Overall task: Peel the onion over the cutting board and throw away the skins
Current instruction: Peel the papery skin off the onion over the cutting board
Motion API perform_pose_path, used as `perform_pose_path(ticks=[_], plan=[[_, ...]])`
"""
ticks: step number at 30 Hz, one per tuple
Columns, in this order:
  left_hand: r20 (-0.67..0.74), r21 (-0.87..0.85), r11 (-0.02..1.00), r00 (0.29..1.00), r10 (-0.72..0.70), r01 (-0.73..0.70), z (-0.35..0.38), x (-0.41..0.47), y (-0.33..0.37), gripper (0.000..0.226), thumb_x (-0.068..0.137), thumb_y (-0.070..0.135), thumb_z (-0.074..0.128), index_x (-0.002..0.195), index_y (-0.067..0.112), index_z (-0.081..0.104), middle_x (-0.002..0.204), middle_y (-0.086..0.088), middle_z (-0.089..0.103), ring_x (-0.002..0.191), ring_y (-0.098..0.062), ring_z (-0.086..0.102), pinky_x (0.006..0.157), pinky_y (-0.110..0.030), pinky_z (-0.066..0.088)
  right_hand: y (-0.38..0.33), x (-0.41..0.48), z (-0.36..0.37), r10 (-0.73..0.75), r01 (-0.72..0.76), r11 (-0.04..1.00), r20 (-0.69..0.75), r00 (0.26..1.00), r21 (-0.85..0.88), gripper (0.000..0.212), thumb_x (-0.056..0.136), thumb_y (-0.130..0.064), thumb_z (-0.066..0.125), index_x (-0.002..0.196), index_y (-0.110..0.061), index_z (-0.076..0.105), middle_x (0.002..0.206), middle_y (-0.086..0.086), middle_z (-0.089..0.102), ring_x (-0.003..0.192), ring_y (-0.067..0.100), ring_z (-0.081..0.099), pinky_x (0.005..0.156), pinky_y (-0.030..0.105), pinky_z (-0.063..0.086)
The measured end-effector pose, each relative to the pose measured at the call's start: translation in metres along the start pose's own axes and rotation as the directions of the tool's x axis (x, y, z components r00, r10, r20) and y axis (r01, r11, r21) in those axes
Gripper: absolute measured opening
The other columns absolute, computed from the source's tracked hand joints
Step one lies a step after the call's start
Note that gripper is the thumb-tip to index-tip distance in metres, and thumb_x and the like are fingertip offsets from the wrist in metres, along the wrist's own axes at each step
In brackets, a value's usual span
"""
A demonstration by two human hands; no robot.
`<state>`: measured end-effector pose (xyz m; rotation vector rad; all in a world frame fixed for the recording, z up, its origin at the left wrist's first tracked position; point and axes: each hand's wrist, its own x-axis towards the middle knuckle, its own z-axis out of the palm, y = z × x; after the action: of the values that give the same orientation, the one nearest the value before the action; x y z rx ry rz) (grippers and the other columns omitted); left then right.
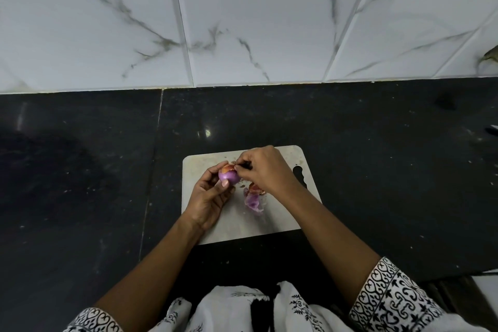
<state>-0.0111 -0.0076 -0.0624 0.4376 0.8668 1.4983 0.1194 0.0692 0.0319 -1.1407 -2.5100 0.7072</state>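
A small purple onion [228, 176] is held above the pale cutting board [285, 213], with a patch of orange-brown skin still on its top. My left hand [208, 199] grips it from below and the left, thumb across its front. My right hand [265, 170] comes from the right and pinches the dry skin at the onion's top with fingertips. Peeled purple and brown skins [253, 198] lie on the board just under my right wrist.
The board sits on a dark stone counter [80, 183] with small skin flecks scattered around. A white marbled tile wall [242, 21] rises behind. A dark object [491, 130] pokes in at the right edge. My patterned sleeves fill the bottom.
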Motion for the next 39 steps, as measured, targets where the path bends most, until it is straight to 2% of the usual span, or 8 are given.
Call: perform_pose_path(ticks=[8,13,20,25,28,31,36,39], plan=[[0.011,0.038,0.999,1.000,-0.004,0.004,0.000,-0.001,-0.001,0.078,0.047,0.033,0.092,0.114,0.010,0.061,0.113,-0.011,0.065,0.097,-0.019,0.067,0.076,-0.025,0.055,0.004,-0.003,0.013,0.004,-0.010,0.998,-0.098,0.995,-0.065,0.018,0.078,-0.020,0.069,0.092,-0.009,0.067,0.090,0.007,0.068,0.080,0.019,0.060,0.076,0.035,0.052],[0.058,-0.016,0.998,0.997,-0.056,0.057,0.001,-0.001,0.002,0.073,0.049,0.033,0.091,0.115,0.012,0.065,0.109,-0.009,0.069,0.094,-0.020,0.068,0.073,-0.025,0.057,0.011,-0.001,0.014,0.127,-0.108,0.979,-0.103,0.987,0.175,0.009,0.080,-0.015,0.067,0.088,-0.012,0.068,0.085,0.001,0.068,0.077,0.012,0.060,0.070,0.024,0.050],[0.084,-0.170,0.972,0.985,-0.150,0.162,0.002,0.000,0.004,0.061,0.039,0.024,0.094,0.096,0.011,0.076,0.096,-0.013,0.073,0.082,-0.021,0.072,0.066,-0.026,0.059,0.017,-0.003,0.026,0.394,-0.307,0.682,0.021,0.919,0.664,0.011,0.083,-0.013,0.068,0.074,-0.018,0.065,0.073,0.000,0.065,0.064,0.014,0.062,0.063,0.031,0.058],[0.076,-0.232,0.951,0.978,-0.194,0.206,0.000,0.001,0.004,0.063,0.037,0.022,0.094,0.096,0.009,0.075,0.095,-0.015,0.073,0.079,-0.023,0.072,0.066,-0.026,0.059,0.018,-0.008,0.025,0.413,-0.353,0.597,0.101,0.905,0.721,0.010,0.088,-0.022,0.061,0.087,-0.014,0.068,0.082,0.004,0.067,0.074,0.018,0.066,0.070,0.036,0.059],[0.099,-0.229,0.953,0.979,-0.180,0.198,0.000,0.001,0.004,0.062,0.043,0.023,0.092,0.102,0.011,0.074,0.096,-0.012,0.073,0.078,-0.020,0.071,0.066,-0.026,0.059,0.017,-0.012,0.025,0.382,-0.333,0.678,0.073,0.921,0.656,0.023,0.083,-0.038,0.065,0.091,-0.016,0.066,0.085,-0.002,0.066,0.080,0.017,0.066,0.074,0.034,0.059],[0.131,-0.221,0.956,0.977,-0.167,0.193,0.000,0.000,0.005,0.065,0.052,0.023,0.089,0.112,0.015,0.069,0.102,-0.010,0.071,0.079,-0.020,0.070,0.064,-0.027,0.059,0.015,-0.013,0.025,0.327,-0.269,0.796,-0.012,0.945,0.542,0.017,0.080,-0.028,0.071,0.092,-0.017,0.065,0.082,-0.010,0.063,0.082,0.013,0.064,0.073,0.028,0.057],[0.076,-0.145,0.978,0.987,-0.141,0.151,0.003,-0.001,0.004,0.076,0.040,0.033,0.094,0.107,0.013,0.065,0.091,-0.008,0.073,0.073,-0.014,0.070,0.057,-0.022,0.057,0.014,-0.009,0.025,0.344,-0.277,0.795,-0.025,0.939,0.539,0.003,0.081,-0.017,0.070,0.083,-0.018,0.068,0.078,-0.009,0.064,0.074,0.017,0.066,0.071,0.040,0.059],[0.065,-0.121,0.983,0.989,-0.130,0.137,0.004,-0.001,0.003,0.072,0.036,0.033,0.096,0.099,0.012,0.070,0.083,-0.008,0.074,0.066,-0.012,0.070,0.054,-0.020,0.057,0.012,-0.010,0.026,0.327,-0.263,0.795,-0.021,0.945,0.546,0.003,0.084,-0.015,0.068,0.087,-0.015,0.067,0.078,-0.008,0.062,0.073,0.013,0.065,0.067,0.030,0.059]])
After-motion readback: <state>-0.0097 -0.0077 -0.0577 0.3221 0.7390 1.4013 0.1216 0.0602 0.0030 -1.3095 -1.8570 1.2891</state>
